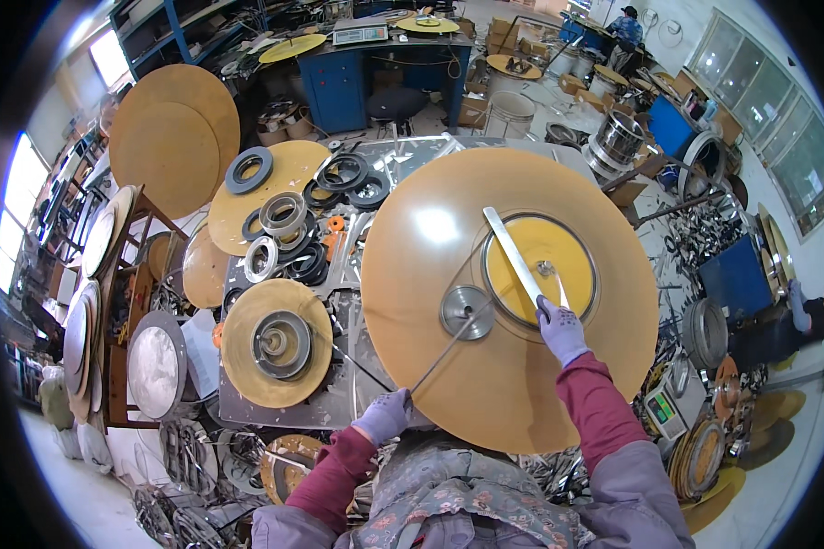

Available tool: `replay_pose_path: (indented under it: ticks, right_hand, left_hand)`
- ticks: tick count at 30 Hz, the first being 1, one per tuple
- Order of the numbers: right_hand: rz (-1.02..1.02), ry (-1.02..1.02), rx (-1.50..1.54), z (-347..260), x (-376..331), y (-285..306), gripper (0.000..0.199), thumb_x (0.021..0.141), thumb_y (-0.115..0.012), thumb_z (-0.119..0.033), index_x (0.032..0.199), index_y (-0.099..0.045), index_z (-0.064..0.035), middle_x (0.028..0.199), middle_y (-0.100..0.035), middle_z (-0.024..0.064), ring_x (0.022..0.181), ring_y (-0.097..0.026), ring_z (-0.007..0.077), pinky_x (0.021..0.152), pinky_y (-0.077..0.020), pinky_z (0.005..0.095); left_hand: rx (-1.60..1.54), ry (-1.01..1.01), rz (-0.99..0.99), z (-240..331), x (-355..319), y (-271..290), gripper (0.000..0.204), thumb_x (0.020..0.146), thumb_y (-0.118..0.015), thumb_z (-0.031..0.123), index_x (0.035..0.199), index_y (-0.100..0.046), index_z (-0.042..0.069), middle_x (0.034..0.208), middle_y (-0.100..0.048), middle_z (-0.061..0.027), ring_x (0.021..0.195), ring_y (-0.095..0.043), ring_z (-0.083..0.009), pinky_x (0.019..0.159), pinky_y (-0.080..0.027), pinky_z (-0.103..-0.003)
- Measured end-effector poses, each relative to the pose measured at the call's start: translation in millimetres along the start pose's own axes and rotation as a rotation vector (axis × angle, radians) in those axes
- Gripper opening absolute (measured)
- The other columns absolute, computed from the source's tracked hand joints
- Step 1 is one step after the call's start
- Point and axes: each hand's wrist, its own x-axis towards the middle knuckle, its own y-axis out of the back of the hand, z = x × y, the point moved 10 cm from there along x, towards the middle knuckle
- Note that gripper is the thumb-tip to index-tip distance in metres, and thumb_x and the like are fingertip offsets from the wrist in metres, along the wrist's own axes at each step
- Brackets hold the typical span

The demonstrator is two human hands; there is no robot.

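Note:
A large tan disc (430, 265) lies flat in front of me, with a yellow inner disc (558, 252) set in a ring near its middle. My right hand (558, 328), in a pale purple glove, grips the near end of a flat metal bar (511, 252) that lies across the yellow disc. A small grey metal hub (467, 311) sits on the tan disc to the left of the yellow one. My left hand (384, 416), also gloved, holds the near end of a thin metal rod (439, 357) that reaches up to that hub at the disc's near-left edge.
To the left lie smaller tan discs (270, 343) with metal and black rings (288, 220) on them. More discs lean on a rack (169, 137) at the far left. A blue workbench (339, 82) stands behind. Metal drums, buckets and a small scale (664, 412) crowd the right.

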Motion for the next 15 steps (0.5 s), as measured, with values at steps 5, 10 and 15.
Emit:
replay_pose_path:
  ticks: [5, 10, 15]
  right_hand:
    - [0.088, 0.062, 0.060, 11, -16, 13, 0.035, 0.090, -0.053, -0.028, 0.122, -0.056, -0.0162, 0.091, -0.064, 0.0181, 0.085, -0.062, 0.0350, 0.076, -0.0490, 0.0445]
    - [0.362, -0.127, 0.225, 86, -60, 42, 0.036, 0.089, -0.052, -0.017, 0.124, -0.056, -0.0112, 0.107, -0.063, 0.0174, 0.091, -0.060, 0.0357, 0.083, -0.0468, 0.0431]
    - [0.346, -0.159, 0.090, 178, -79, -6, 0.041, 0.089, -0.050, -0.016, 0.130, -0.050, -0.0109, 0.108, -0.061, 0.0203, 0.097, -0.058, 0.0373, 0.086, -0.0454, 0.0443]
  left_hand:
    - [-0.035, 0.033, -0.044, 11, -6, -6, 0.017, 0.085, -0.053, 0.012, 0.096, -0.057, -0.001, 0.090, -0.063, -0.0246, 0.090, -0.060, -0.0422, 0.076, -0.047, -0.046]
    - [-0.105, 0.079, -0.023, 0, -5, -9, 0.024, 0.091, -0.047, 0.017, 0.104, -0.055, -0.001, 0.097, -0.063, -0.0265, 0.096, -0.059, -0.0427, 0.082, -0.046, -0.048]
    - [-0.087, 0.078, 0.026, 20, -9, 11, 0.019, 0.088, -0.052, 0.013, 0.098, -0.057, -0.002, 0.093, -0.063, -0.0261, 0.092, -0.060, -0.0420, 0.078, -0.048, -0.046]
